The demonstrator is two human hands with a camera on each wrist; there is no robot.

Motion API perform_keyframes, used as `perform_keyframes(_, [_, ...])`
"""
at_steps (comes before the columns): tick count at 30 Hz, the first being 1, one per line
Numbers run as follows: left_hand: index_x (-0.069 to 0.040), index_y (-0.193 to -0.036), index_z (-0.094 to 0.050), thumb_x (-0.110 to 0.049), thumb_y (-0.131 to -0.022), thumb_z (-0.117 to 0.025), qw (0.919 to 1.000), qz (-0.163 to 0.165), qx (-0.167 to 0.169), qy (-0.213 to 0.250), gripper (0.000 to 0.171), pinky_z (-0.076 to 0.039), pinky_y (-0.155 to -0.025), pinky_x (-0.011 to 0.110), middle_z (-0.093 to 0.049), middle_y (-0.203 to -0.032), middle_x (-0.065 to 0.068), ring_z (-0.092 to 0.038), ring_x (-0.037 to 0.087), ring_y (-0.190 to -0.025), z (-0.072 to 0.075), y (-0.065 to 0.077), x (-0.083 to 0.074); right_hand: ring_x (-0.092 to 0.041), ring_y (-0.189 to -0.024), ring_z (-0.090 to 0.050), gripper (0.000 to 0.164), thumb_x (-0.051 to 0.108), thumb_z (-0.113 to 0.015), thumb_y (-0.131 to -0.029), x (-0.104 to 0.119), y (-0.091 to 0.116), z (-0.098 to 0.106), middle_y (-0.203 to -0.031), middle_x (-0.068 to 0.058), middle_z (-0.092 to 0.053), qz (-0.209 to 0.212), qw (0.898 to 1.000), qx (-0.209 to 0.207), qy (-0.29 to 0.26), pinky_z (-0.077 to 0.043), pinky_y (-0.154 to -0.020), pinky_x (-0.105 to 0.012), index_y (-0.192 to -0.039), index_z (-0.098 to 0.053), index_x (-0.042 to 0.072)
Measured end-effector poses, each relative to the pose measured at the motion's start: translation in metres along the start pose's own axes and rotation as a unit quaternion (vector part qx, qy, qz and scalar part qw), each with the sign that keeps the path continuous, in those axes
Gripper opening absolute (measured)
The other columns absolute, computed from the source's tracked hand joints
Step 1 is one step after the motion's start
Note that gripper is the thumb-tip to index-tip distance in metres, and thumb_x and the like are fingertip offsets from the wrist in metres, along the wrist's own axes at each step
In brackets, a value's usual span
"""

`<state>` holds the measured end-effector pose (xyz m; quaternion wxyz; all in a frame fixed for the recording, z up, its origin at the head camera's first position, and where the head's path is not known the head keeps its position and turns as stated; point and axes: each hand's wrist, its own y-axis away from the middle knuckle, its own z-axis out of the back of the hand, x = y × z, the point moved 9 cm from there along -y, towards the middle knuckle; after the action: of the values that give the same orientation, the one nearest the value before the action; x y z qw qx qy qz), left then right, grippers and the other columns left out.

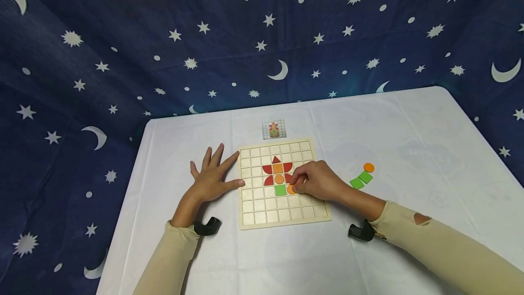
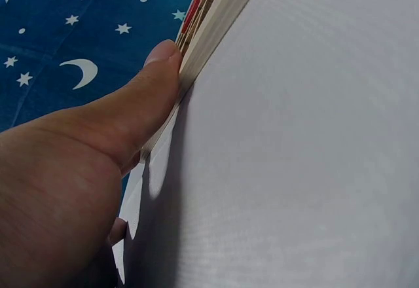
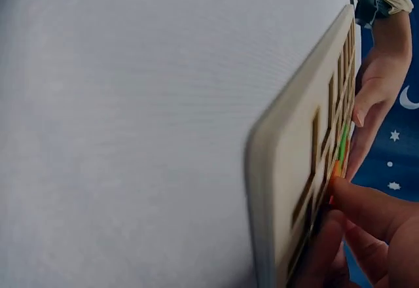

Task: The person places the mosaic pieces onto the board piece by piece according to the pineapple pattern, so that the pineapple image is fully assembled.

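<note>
A pale wooden grid board lies on the table with red, orange and green pieces in its cells. My left hand is spread flat at its left side, the thumb and index fingertip touching the rim. In the left wrist view, the thumb presses against the board's edge. My right hand reaches over the board, curled fingers pinching an orange disc in a cell right of a green square. The right wrist view shows the orange disc at the fingertips, partly hidden.
Behind the board lies a small pattern card with a similar figure. To the right, an orange disc and two green squares lie loose on the white tablecloth. A dark starry curtain hangs behind the table.
</note>
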<state>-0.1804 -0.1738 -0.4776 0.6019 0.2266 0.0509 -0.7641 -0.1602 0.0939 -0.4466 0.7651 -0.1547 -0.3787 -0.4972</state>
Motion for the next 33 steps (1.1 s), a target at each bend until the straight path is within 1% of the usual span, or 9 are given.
perform_keyframes(5, [-0.038, -0.16, -0.031, -0.07, -0.083, -0.07, 1.0, -0.001, -0.002, -0.003, 0.092, 0.014, -0.107, 0.083, -0.002, -0.174, 0.008, 0.011, 0.043, -0.158, 0.0, 0.001, 0.0, -0.009, -0.079, -0.058, 0.009, 0.013, -0.083, -0.081, -0.001, 0.001, 0.001, -0.07, 0.013, -0.067, -0.005, 1.0, 0.015, -0.003, -0.047, -0.071, -0.027, -0.083, -0.078, 0.021])
perform_keyframes(8, [-0.038, -0.16, -0.032, -0.07, -0.083, -0.07, 1.0, -0.001, -0.004, -0.004, 0.092, 0.014, -0.107, 0.083, -0.002, -0.174, 0.009, 0.01, 0.044, -0.158, 0.001, 0.001, 0.0, -0.01, -0.079, -0.059, 0.012, 0.01, -0.083, -0.079, -0.004, 0.002, 0.002, -0.071, 0.012, -0.068, -0.009, 1.0, 0.028, -0.01, -0.047, -0.071, -0.026, -0.082, -0.077, 0.021])
perform_keyframes(10, [-0.037, -0.16, -0.032, -0.07, -0.083, -0.069, 1.0, -0.001, -0.004, -0.004, 0.092, 0.014, -0.107, 0.084, -0.002, -0.174, 0.01, 0.01, 0.044, -0.158, 0.001, 0.001, 0.0, -0.01, -0.078, -0.059, 0.013, 0.008, -0.082, -0.078, -0.003, 0.002, 0.001, -0.071, 0.011, -0.068, -0.002, 0.999, 0.034, -0.009, -0.048, -0.07, -0.026, -0.082, -0.076, 0.019])
perform_keyframes(18, [-0.037, -0.161, -0.032, -0.069, -0.084, -0.07, 1.0, 0.001, 0.0, 0.001, 0.092, 0.014, -0.107, 0.083, -0.001, -0.174, 0.008, 0.011, 0.043, -0.158, 0.0, 0.002, -0.001, -0.009, -0.072, -0.058, 0.017, 0.008, -0.085, -0.076, -0.001, 0.002, -0.001, -0.069, 0.011, -0.065, 0.009, 1.0, 0.027, 0.002, -0.047, -0.068, -0.025, -0.082, -0.073, 0.018])
perform_keyframes(23, [-0.037, -0.16, -0.033, -0.069, -0.084, -0.07, 1.0, -0.001, -0.003, 0.001, 0.091, 0.013, -0.107, 0.084, -0.003, -0.174, 0.009, 0.009, 0.044, -0.158, 0.001, 0.002, -0.002, -0.009, -0.073, -0.059, 0.016, 0.012, -0.086, -0.077, -0.002, 0.003, 0.002, -0.071, 0.012, -0.066, 0.006, 0.999, 0.032, -0.001, -0.048, -0.068, -0.026, -0.085, -0.074, 0.02])
perform_keyframes(25, [-0.037, -0.16, -0.033, -0.069, -0.084, -0.07, 1.0, -0.001, -0.003, -0.001, 0.09, 0.013, -0.107, 0.084, -0.003, -0.174, 0.009, 0.009, 0.044, -0.158, 0.001, 0.002, -0.002, -0.01, -0.074, -0.06, 0.015, 0.014, -0.086, -0.079, -0.004, 0.004, 0.008, -0.072, 0.012, -0.066, 0.005, 0.999, 0.036, -0.006, -0.049, -0.069, -0.025, -0.086, -0.074, 0.02])
perform_keyframes(28, [-0.037, -0.16, -0.033, -0.069, -0.084, -0.069, 1.0, -0.002, -0.003, -0.001, 0.09, 0.013, -0.107, 0.084, -0.003, -0.174, 0.009, 0.009, 0.044, -0.158, 0.001, 0.002, -0.002, -0.011, -0.073, -0.061, 0.013, 0.016, -0.085, -0.081, -0.01, 0.007, 0.023, -0.073, 0.01, -0.067, -0.004, 0.999, 0.036, -0.012, -0.049, -0.068, -0.024, -0.089, -0.075, 0.019])
perform_keyframes(31, [-0.037, -0.16, -0.032, -0.07, -0.084, -0.069, 1.0, 0.001, -0.001, -0.002, 0.091, 0.014, -0.107, 0.083, -0.002, -0.174, 0.009, 0.01, 0.043, -0.158, 0.001, 0.001, -0.001, -0.014, -0.074, -0.061, 0.013, 0.017, -0.084, -0.084, -0.021, 0.011, 0.045, -0.075, 0.008, -0.068, -0.013, 0.999, 0.028, -0.01, -0.049, -0.068, -0.024, -0.093, -0.076, 0.017])
perform_keyframes(33, [-0.037, -0.161, -0.031, -0.07, -0.084, -0.069, 1.0, 0.002, 0.001, -0.002, 0.092, 0.014, -0.108, 0.083, -0.001, -0.174, 0.008, 0.011, 0.043, -0.158, 0.001, 0.001, -0.001, -0.014, -0.077, -0.061, 0.012, 0.019, -0.083, -0.086, -0.029, 0.015, 0.061, -0.078, 0.008, -0.069, -0.018, 1.0, 0.023, 0.003, -0.05, -0.069, -0.024, -0.096, -0.077, 0.018])
